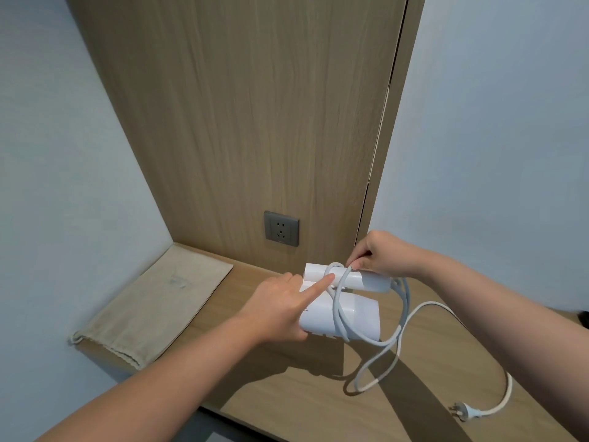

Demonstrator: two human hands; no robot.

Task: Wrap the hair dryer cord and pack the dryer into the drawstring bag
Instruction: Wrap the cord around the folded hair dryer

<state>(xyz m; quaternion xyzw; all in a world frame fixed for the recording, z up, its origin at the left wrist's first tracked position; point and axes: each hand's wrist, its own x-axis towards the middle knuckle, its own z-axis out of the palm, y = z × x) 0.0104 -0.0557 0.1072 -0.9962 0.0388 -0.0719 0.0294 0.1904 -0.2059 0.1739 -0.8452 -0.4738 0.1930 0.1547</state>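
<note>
A wooden shelf (280, 384) runs along a wood-grain wall panel (242, 122) with a grey socket (281, 228) set low in it, pale walls on either side. On the shelf sits the white hair dryer (357, 317), folded, its handle (366, 280) lying above the body. The grey-white cord (339, 311) loops around the dryer, over both handle and body. The left hand (280, 306) steadies the dryer, index finger stretched out and pressing the cord onto the handle; its other fingers are hidden behind the hand. The right hand (381, 255) pinches the cord at the top of the handle. Slack cord trails right and down in loose curves to the plug (460, 410), lying flat near the front edge. The beige drawstring bag (159, 301) lies flat in the left corner, well apart from the dryer, its mouth at the shelf's front edge. Bare shelf lies between the two.
</note>
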